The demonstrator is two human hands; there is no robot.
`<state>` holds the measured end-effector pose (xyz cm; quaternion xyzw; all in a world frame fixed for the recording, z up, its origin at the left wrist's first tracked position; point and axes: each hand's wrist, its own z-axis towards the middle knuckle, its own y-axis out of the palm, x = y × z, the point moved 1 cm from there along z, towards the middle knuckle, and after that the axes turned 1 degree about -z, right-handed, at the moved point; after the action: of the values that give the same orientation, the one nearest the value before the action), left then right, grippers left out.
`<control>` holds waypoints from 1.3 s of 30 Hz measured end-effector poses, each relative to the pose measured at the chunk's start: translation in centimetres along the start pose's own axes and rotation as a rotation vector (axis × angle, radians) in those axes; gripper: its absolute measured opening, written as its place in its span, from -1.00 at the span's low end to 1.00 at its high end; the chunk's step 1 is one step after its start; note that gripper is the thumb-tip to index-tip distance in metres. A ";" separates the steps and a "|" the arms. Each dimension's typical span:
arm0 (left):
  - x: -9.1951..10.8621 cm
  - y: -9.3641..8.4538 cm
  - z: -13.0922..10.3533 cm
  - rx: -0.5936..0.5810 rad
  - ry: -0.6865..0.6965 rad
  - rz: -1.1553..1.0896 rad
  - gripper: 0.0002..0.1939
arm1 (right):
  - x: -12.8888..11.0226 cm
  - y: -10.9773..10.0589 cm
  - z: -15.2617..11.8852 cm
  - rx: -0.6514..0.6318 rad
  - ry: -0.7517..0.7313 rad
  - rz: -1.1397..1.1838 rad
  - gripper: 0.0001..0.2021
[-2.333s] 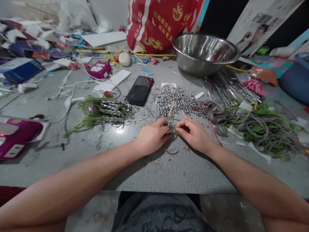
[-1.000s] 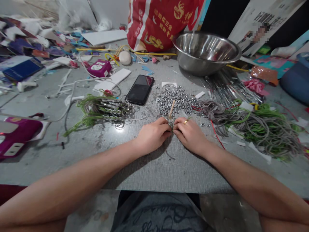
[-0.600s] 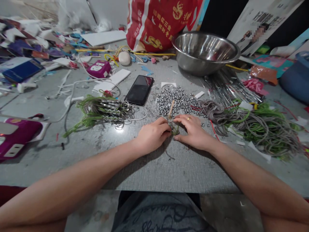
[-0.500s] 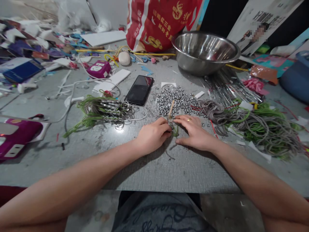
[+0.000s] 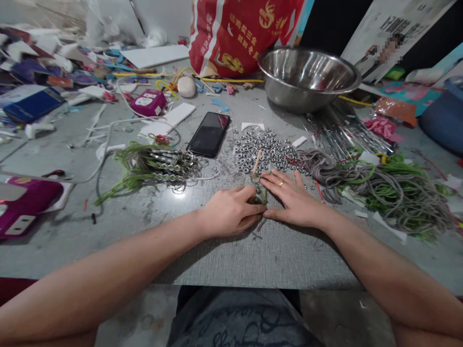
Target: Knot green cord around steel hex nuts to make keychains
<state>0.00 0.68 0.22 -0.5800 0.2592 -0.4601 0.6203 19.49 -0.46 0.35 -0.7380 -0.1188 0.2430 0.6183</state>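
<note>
A short green and grey cord (image 5: 264,195) lies in front of me, between my hands. My left hand (image 5: 231,210) is closed at its near end, thumb and index finger pinched together on the cord. My right hand (image 5: 291,198) rests palm down on the other side, its fingers stretched out and the thumb apart, with fingertips touching the cord. A gold ring is on one of its fingers. Just beyond the fingertips a thin wooden stick (image 5: 257,163) slants up at a pile of silver metal nuts or beads (image 5: 265,147). My fingers partly hide the cord.
Left lies a bundle of green cords with metal pieces (image 5: 166,166), near a black phone (image 5: 209,134). Loose grey and green cords (image 5: 390,193) spread at right. Behind stand a steel bowl (image 5: 309,79) and a red bag (image 5: 238,38). Scraps cover the back left.
My left hand has come nearer to me, its fingertips now by my right thumb. My right hand's fingers have spread a little more.
</note>
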 end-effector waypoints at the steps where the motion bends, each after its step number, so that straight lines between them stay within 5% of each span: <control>1: 0.0 0.0 0.1 -0.004 0.011 0.022 -0.67 | 0.0 0.0 0.0 -0.004 -0.006 -0.016 -0.27; 4: 0.1 0.0 0.2 -0.008 0.033 0.042 -0.65 | 0.1 -0.2 -0.1 0.017 -0.016 -0.028 -0.28; 10: 0.2 0.1 0.2 -0.046 0.026 0.068 -0.62 | 0.2 -1.4 -0.5 0.184 -0.129 -0.028 -0.61; 19: 0.2 -0.1 0.1 -0.065 0.041 0.055 -0.65 | 0.2 -0.8 -0.4 0.075 -0.114 -0.190 -0.52; 30: 0.2 -0.8 -0.1 -0.117 0.120 0.014 -0.65 | 0.0 0.1 0.1 0.128 -0.048 -0.218 -0.57; 35: -0.5 -1.1 -0.1 -0.035 0.007 -0.236 -0.68 | -0.6 -0.7 -0.2 0.348 -0.201 -0.065 -0.73; 39: -0.8 -1.2 0.0 -0.002 -0.075 -0.387 -0.76 | -2.4 -1.2 -0.9 0.248 -0.396 0.102 -0.75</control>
<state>-0.68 1.54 1.18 -0.6363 0.1197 -0.5487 0.5289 18.05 -2.15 2.18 -0.5993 -0.1693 0.4268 0.6558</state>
